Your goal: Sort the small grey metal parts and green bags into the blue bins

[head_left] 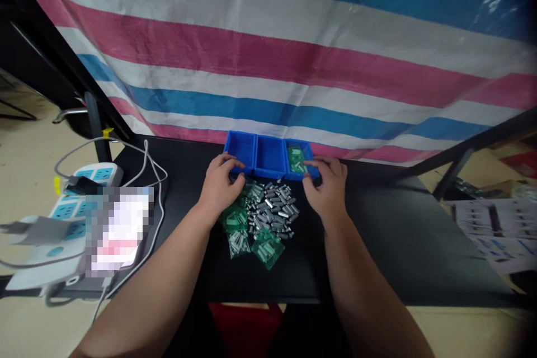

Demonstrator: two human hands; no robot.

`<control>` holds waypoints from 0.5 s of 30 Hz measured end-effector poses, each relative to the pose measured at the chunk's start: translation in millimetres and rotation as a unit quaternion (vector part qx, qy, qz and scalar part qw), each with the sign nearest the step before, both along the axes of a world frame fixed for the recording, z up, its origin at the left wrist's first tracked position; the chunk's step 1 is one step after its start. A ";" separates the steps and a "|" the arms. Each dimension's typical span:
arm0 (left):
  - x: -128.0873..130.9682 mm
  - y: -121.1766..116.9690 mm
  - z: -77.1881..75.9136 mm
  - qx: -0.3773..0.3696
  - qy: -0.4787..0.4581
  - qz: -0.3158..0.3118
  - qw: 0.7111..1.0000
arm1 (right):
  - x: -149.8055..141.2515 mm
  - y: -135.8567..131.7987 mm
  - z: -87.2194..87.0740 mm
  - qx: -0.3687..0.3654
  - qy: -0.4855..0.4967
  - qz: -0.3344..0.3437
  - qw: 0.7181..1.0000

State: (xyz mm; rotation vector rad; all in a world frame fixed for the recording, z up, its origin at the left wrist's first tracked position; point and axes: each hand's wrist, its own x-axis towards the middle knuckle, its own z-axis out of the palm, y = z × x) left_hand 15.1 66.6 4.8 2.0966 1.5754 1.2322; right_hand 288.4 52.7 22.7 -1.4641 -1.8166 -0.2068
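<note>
Three joined blue bins stand in a row against the striped sheet. Green bags of metal parts lie in the right bin. My left hand is at the front of the left bin, thumb and fingers apart, nothing seen in it. At the right bin's front corner, my right hand has its fingers apart and holds nothing visible. Between my hands is a pile of small silver metal cylinders. Beside it lie a green bag of parts and a clear bag; my left hand partly covers others.
A striped plastic sheet hangs behind the black table. To the left are a white power strip, looping cables and a blurred-out phone. Printed sheets lie beyond the table on the right.
</note>
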 end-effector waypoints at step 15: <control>0.4 -0.7 0.4 0.000 0.016 -0.009 1.000 | -71.7 -12.8 -15.6 -0.167 -0.037 0.203 0.964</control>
